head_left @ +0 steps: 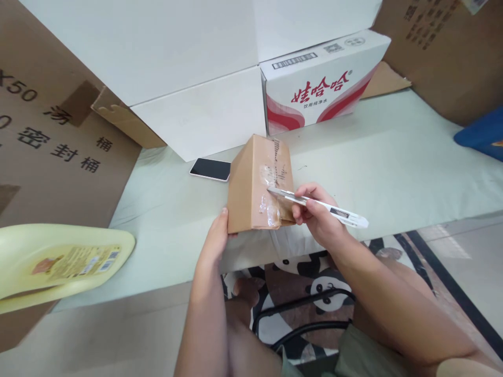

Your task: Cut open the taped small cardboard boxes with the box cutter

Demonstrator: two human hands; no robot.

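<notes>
A small brown cardboard box [241,191] stands on the pale green cloth, with clear tape and dark printed marks along its taped face. My left hand [216,235] grips the box's lower left side, the thumb lying along the edge and the other fingers mostly hidden underneath. In my right hand [320,217] is a white utility knife [349,215], pinched between thumb and fingers. Its extended blade points left, and the tip meets the taped face near the middle. Just left of the box lies a phone [211,169] with a dark screen, its right end hidden by the box.
White boxes [200,112] stand along the back, beside a white and red water carton [314,97]. Large cardboard boxes rise at left [51,120] and right [444,63]. A yellow bottle [66,262] is at the left, a blue container [481,133] at the far right.
</notes>
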